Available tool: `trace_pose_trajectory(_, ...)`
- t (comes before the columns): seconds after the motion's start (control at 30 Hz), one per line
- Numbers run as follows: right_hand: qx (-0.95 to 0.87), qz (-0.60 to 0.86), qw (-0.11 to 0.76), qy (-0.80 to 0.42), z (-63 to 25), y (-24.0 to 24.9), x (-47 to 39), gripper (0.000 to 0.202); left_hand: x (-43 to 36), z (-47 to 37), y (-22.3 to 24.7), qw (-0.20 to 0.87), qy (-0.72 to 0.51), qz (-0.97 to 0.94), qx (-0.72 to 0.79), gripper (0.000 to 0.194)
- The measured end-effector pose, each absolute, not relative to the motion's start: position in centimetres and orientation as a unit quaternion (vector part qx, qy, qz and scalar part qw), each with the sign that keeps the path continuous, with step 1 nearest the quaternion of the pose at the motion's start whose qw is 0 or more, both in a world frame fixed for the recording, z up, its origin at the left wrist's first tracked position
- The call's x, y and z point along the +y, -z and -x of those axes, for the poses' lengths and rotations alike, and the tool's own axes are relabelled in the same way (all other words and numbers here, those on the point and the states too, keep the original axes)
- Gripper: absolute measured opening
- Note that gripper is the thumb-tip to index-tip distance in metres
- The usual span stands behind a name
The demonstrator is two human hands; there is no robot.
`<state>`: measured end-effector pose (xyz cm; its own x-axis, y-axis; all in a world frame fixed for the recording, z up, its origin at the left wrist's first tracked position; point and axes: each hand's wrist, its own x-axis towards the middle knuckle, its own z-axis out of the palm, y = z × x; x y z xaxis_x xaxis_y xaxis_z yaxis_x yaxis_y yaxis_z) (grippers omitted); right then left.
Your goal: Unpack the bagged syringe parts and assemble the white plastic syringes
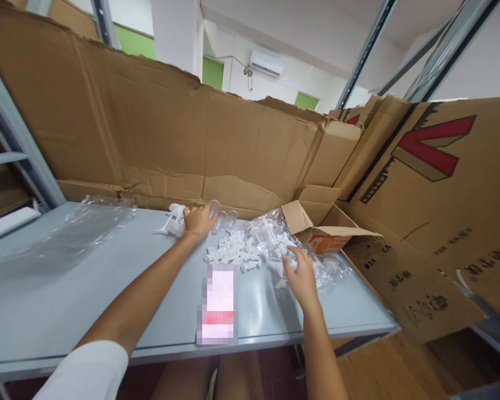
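My left hand (199, 221) is at the back of the grey table, between a cluster of white plastic pieces (175, 219) and several clear cups (225, 219). Its fingers are bent near the leftmost cup; whether they grip anything is hidden. A heap of small white caps (233, 248) lies between my hands. On the right, my right hand (300, 269) is beside a clear plastic bag (273, 230) with white pieces in it, thumb and fingers apart, holding nothing visible.
A blurred pink-and-white rectangle (220, 303) lies at the table's front edge (166, 353). Clear plastic sheeting (66, 239) covers the left side. An open cardboard box (329, 236) stands behind my right hand. Tall cardboard (191, 133) walls the back, with a metal post (20, 133) at left.
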<state>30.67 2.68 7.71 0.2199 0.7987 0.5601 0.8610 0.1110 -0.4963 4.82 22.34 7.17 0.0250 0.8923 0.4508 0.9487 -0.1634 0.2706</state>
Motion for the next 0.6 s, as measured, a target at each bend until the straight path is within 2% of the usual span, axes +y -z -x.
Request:
trace_pose_trajectory(0.17,-0.542,0.762,0.312,0.166,-34.3,-6.6,0.9,0.047,21.8,-4.7,-6.9,0.031,0.284,0.715,-0.638,0.047)
trace_pose_trajectory(0.3,-0.469,0.802,0.294,0.227,-35.1,-5.7,-0.6,0.059,20.0,-4.4,-6.7,0.038,0.306,0.727,-0.614,0.044)
trace_pose_trajectory(0.47,-0.432,0.842,0.262,0.189,-36.3,-4.8,-1.5,0.065,17.3,-3.8,-5.8,0.037,0.292,0.759,-0.581,0.040)
trace_pose_trajectory(0.6,-0.450,0.845,0.248,0.147,-36.7,-4.7,-1.2,0.055,15.8,-3.3,-4.7,0.024,0.270,0.775,-0.570,0.039)
